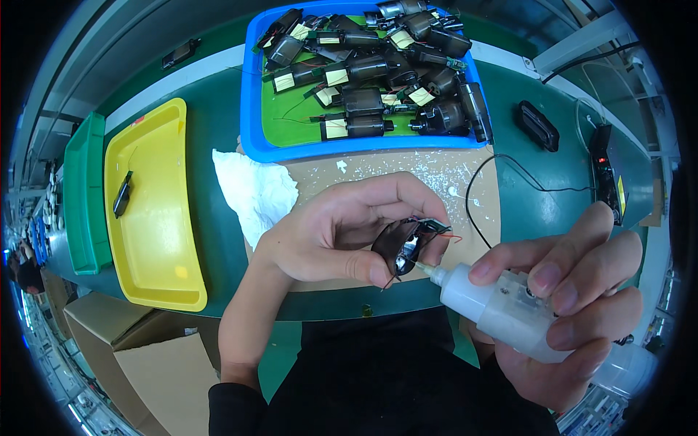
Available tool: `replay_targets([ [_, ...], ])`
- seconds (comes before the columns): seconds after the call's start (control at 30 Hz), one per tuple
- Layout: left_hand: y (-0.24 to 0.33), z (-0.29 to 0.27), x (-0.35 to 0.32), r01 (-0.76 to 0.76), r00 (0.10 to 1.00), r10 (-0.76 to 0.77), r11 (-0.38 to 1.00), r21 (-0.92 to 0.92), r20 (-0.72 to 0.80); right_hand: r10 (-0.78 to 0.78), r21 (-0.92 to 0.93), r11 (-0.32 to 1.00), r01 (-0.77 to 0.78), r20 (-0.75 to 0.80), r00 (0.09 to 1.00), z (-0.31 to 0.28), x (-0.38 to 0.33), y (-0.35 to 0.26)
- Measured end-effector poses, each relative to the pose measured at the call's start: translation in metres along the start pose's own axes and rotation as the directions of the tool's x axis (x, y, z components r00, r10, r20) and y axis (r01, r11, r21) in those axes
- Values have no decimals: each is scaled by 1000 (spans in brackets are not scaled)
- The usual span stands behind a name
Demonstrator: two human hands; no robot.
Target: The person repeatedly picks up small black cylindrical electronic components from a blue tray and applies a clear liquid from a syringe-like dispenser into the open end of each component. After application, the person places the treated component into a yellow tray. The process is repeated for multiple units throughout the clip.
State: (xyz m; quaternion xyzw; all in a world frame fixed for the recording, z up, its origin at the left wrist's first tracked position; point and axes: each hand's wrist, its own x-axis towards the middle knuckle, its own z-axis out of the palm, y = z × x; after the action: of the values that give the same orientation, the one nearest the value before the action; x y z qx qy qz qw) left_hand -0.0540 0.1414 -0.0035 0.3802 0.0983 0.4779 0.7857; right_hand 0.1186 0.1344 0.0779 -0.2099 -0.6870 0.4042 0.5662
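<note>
My left hand (331, 236) is closed round a dark, see-through plastic vape-like part (392, 240) with a small circuit board and thin red wires at its end. Its end is tilted toward my right. My right hand (582, 301) grips a whitish squeeze bottle (469, 292) with a fine needle tip. That tip points left and meets, or nearly meets, the open end of the part; actual contact is hard to make out. Beneath both hands lies a sheet of brown cardboard (320, 174) spotted with white residue.
A blue tray (363, 151) at the back holds several similar dark parts. On the left are a yellow tray (156, 247) with one small dark piece (123, 195), a green tray (83, 196) and white tissue (254, 192). A cable (472, 189) runs to a black device (602, 171).
</note>
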Motion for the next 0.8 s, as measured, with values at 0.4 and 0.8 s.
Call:
replay_targets([
  [0.4, 2, 2, -1, -5, 1000, 5, 1000, -1, -10, 51, 14, 999, -50, -7, 999, 0, -1, -5],
  [0.8, 0, 0, -2, -52, 999, 52, 999, 3, 14, 60, 42, 997, -60, 2, 998, -2, -2, -4],
])
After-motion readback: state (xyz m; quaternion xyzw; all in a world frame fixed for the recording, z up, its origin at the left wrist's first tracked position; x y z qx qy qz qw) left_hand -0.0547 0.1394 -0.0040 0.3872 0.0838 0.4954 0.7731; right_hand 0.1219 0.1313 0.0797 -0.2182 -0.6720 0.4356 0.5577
